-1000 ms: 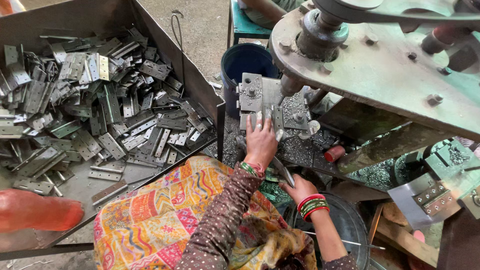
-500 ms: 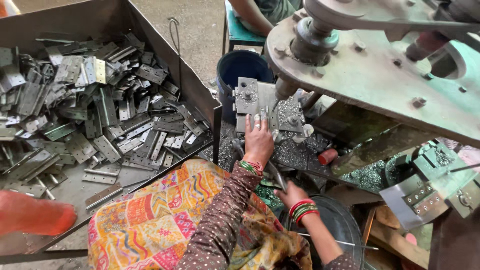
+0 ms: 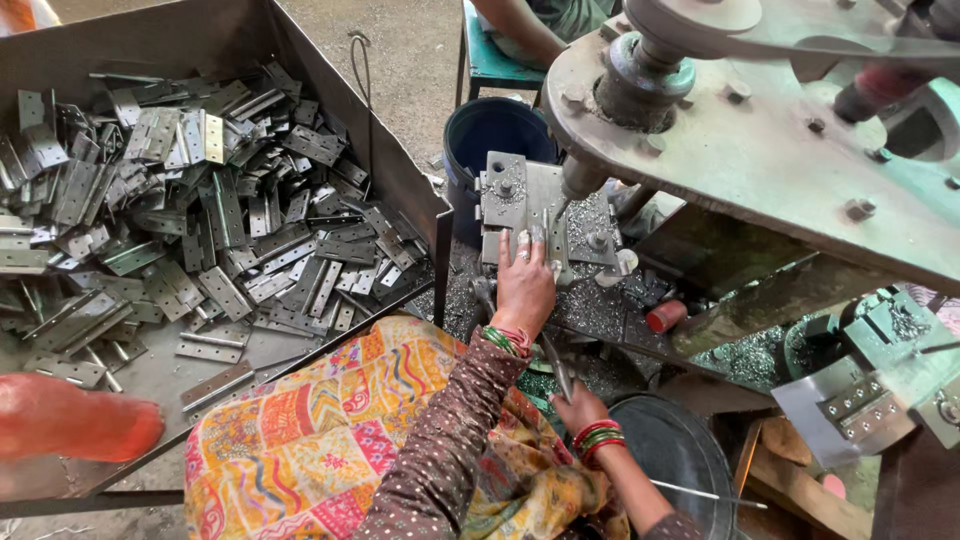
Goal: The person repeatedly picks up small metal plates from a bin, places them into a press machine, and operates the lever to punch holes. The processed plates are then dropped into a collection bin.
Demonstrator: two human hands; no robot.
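Fingers [image 3: 522, 245] of the left hand [image 3: 523, 288] press a metal piece flat on the jig [image 3: 520, 205], steadying it under the drill bit [image 3: 562, 208]. The right hand [image 3: 580, 408] clenches a thin lever [image 3: 556, 362], seemingly to work the machine.

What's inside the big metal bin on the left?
The metal bin holds a loose heap of flat grey hinge plates, with bare floor at its near end. Whatever lies beneath the heap is covered.

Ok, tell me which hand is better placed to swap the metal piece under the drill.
Left. The left hand already rests on the metal jig right beside the drill bit, probably easiest from there. The right hand sits lower, near a thin lever.
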